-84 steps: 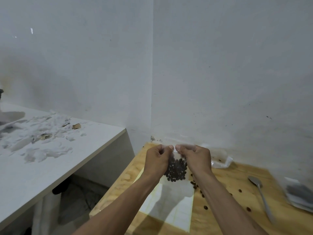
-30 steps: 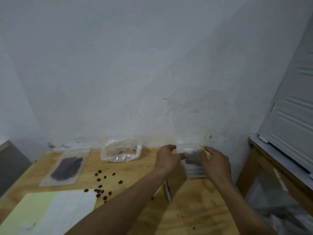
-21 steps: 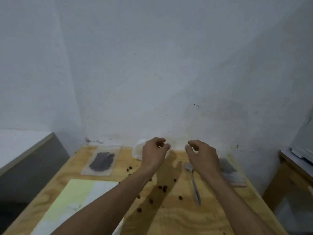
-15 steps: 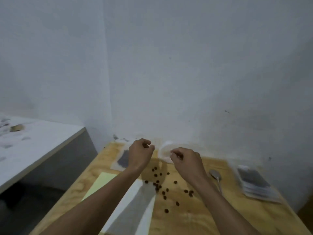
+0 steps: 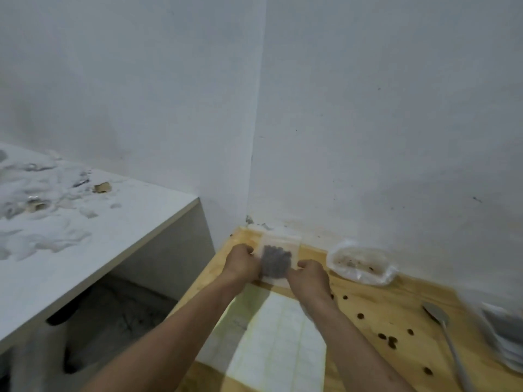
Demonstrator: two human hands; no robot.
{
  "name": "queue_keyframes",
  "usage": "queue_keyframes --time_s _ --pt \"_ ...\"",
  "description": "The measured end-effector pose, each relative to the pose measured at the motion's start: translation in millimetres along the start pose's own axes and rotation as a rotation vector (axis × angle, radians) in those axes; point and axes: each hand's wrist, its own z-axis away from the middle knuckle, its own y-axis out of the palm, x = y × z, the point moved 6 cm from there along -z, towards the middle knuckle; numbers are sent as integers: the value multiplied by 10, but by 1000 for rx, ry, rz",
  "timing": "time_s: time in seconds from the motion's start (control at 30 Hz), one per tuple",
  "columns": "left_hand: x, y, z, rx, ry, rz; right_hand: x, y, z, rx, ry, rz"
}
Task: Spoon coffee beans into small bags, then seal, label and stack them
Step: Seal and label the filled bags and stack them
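Holding a small clear bag of coffee beans (image 5: pixel 276 260) at the far left corner of the wooden counter (image 5: pixel 368 301), both hands work its side edges. Left hand (image 5: pixel 240 264) has fingers curled at the bag's left edge, its grip pinching the plastic; right hand (image 5: pixel 308 278) does the same at the right edge, fingers curled toward the bag. Motion blur hides whether the bag rests on the wood or hangs just above it. Label sheet (image 5: pixel 278 338), pale yellow with a white gridded part, lies under the forearms, nearer the person. Larger crumpled clear bag (image 5: pixel 360 264) with a few beans sits against the wall, just right of the hands. Loose beans (image 5: pixel 392 342) scattered on the wood to the right. Metal spoon (image 5: pixel 444 332) lies further right, bowl toward the wall. Stack of filled bags (image 5: pixel 503 329) at the right frame edge. White side table (image 5: pixel 70 230) at left carries white debris.
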Motion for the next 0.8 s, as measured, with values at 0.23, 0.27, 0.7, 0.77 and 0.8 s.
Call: queue_keyframes --time_s 0.23,0.27,0.7,0.77,0.8 --pt "20 -219 64 105 -34 279 -62 2 -27 -11 18 -361" --pt "16 -269 82 86 -31 322 -27 -2 4 -3 -17 -362" --pt "105 -881 425 -111 124 493 207 282 758 180 -413 393" --pt "112 -900 485 -138 125 502 209 326 846 167 -403 489" --pt "115 -906 513 -148 123 500 215 335 895 160 -400 501"
